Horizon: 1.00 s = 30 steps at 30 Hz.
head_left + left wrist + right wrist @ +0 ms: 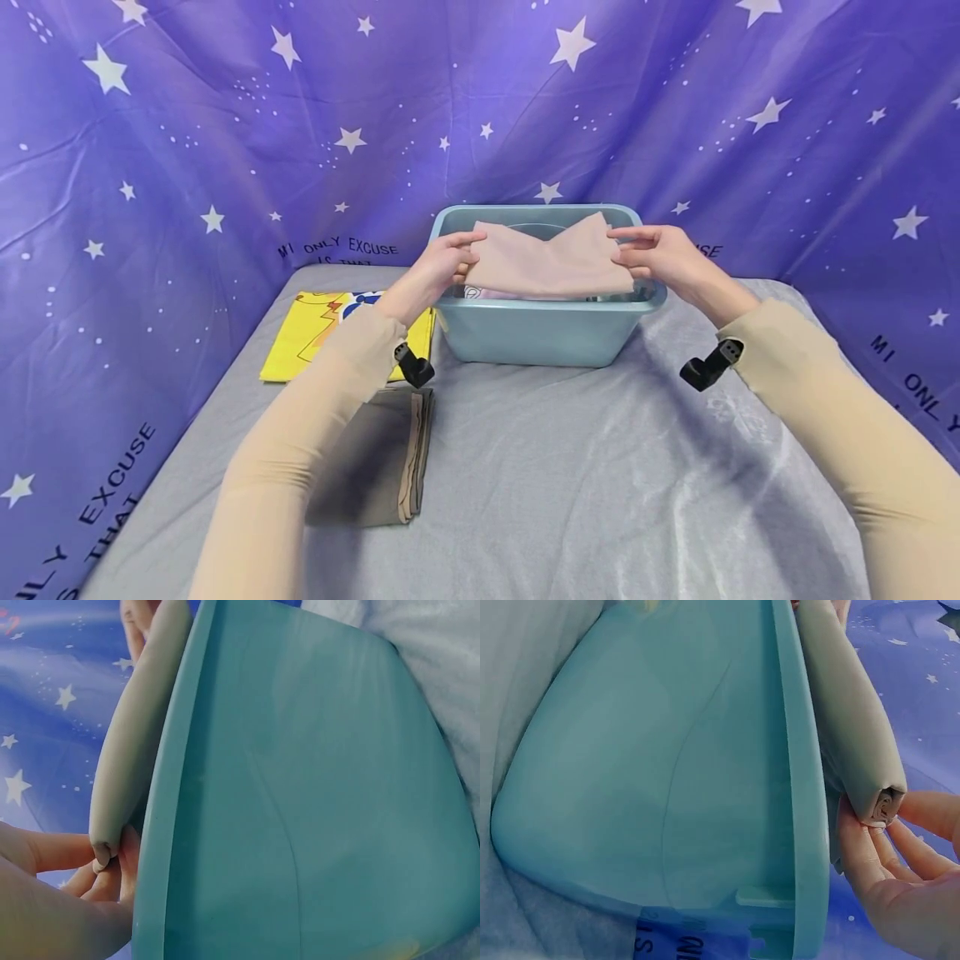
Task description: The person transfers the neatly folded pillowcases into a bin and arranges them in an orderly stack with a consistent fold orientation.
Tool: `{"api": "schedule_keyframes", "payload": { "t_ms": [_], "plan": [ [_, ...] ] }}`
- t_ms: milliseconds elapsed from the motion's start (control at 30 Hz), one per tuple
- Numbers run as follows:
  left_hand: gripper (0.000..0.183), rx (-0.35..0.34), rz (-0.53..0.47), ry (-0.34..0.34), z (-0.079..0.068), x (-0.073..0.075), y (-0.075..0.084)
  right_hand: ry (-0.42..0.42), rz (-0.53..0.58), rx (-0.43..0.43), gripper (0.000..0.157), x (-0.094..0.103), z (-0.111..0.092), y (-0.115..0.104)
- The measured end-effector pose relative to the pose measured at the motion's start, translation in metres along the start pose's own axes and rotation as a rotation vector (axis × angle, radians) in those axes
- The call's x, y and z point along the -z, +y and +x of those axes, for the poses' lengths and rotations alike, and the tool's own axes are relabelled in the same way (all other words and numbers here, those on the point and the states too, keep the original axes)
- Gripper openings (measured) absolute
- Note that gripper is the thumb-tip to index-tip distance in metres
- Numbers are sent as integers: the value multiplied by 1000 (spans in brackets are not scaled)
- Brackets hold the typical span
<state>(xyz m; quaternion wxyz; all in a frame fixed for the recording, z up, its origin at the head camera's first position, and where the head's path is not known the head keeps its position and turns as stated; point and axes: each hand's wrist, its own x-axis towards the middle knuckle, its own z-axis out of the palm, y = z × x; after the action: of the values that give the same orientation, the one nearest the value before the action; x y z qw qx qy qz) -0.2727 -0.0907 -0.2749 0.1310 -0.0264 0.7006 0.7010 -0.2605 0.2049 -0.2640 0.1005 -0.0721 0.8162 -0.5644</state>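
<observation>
A folded pinkish-beige cloth [551, 258] is held by both hands over the mouth of a light blue plastic bin [536, 333]. My left hand [447, 260] pinches its left end, thumb on one side and fingers on the other. The right hand [660, 254] grips the opposite end the same way. From the right wrist view, the end of the cloth [862, 742] shows several layers folded in, just above the bin's rim [802, 772]. Part of a light printed item [487, 293] shows under the cloth inside the bin; the rest is hidden.
A folded yellow printed cloth [292, 346] lies left of the bin, partly behind the left forearm. Nearer stands a folded dark grey cloth [367, 467] with a beige edge. Grey fabric covers the table [562, 483]. A purple star-printed curtain [480, 100] hangs behind and at both sides.
</observation>
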Motion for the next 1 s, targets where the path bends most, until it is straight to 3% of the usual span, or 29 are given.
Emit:
{"api": "schedule_keyframes", "payload": {
  "t_ms": [233,567,867,1000],
  "plan": [
    [44,30,100,42,5,2,1,-16,-132,-19,51,-3,7,-6],
    [44,52,222,78,13,5,0,15,-163,-27,45,-8,18,-9],
    [44,15,257,119,18,5,-5,47,-254,-40,42,-13,29,-4],
    [41,2,286,149,21,6,-5,45,-337,8,39,-11,30,-1]
  ]
}}
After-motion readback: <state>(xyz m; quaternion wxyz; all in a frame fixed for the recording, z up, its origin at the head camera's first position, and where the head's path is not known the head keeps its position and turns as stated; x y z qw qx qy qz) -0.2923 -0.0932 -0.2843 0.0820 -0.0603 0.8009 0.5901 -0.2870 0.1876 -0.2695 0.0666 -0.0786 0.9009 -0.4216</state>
